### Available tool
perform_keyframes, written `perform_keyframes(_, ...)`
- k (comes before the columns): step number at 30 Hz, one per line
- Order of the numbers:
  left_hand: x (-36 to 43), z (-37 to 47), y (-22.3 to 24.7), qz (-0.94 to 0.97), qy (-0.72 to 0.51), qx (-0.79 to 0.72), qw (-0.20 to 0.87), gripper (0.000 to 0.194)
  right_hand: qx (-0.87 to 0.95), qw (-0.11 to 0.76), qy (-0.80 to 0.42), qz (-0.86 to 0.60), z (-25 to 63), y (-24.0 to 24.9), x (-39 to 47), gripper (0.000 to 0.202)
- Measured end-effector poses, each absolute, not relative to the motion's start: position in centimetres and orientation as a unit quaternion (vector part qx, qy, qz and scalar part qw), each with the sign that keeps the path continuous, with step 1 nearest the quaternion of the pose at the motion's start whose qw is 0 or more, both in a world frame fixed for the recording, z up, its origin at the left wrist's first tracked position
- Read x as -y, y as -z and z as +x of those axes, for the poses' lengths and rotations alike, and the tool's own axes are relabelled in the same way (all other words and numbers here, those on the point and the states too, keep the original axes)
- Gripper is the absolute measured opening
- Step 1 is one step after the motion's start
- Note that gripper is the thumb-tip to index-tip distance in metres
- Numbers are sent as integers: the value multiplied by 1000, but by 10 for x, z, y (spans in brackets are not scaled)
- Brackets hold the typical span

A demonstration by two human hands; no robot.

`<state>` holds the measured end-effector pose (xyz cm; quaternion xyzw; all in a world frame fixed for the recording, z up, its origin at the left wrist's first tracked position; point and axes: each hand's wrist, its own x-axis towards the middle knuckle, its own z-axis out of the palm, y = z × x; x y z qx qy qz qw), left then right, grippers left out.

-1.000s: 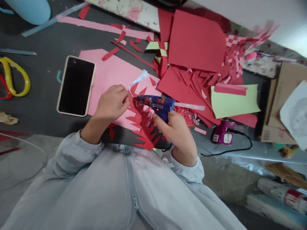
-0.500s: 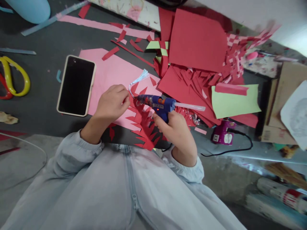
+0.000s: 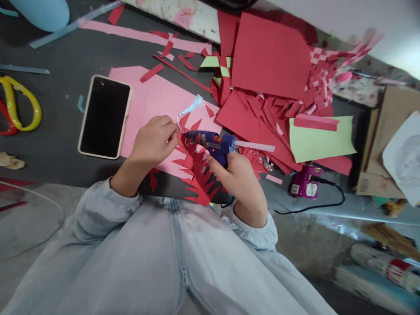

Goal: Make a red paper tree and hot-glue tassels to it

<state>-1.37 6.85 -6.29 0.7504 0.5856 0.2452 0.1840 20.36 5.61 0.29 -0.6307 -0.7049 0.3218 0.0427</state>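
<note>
My right hand (image 3: pixel 241 177) is closed around the handle of a blue glue gun (image 3: pixel 218 146) with its small red light lit. A clear glue stick (image 3: pixel 256 145) sticks out of its back end. The nozzle points left, close to the fingertips of my left hand (image 3: pixel 154 142), which are pinched together; what they hold is hidden. Just beyond those fingers lies a light blue tassel (image 3: pixel 195 104), its cord running down to the nozzle. Beneath the gun is a jagged-edged red paper cutout (image 3: pixel 200 179), partly over a pink paper sheet (image 3: pixel 147 94).
A phone (image 3: pixel 105 116) lies left of the pink sheet, with yellow-and-red scissor handles (image 3: pixel 35 116) farther left. Red paper sheets (image 3: pixel 269 57), scraps and a light green sheet (image 3: pixel 321 142) cover the right side. A purple power adapter (image 3: pixel 305 181) with a black cable sits near the front edge.
The glue gun and my right hand have shifted slightly left, bringing the nozzle nearer my left fingertips. My left hand and the tassel stay in place.
</note>
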Motion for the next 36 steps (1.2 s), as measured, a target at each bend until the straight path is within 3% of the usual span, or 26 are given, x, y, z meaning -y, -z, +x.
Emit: perform_keyframes(36, -68, -13, 64, 762, -230, -579, 173, 25, 697, 43, -329, -635, 202, -3, -55, 30)
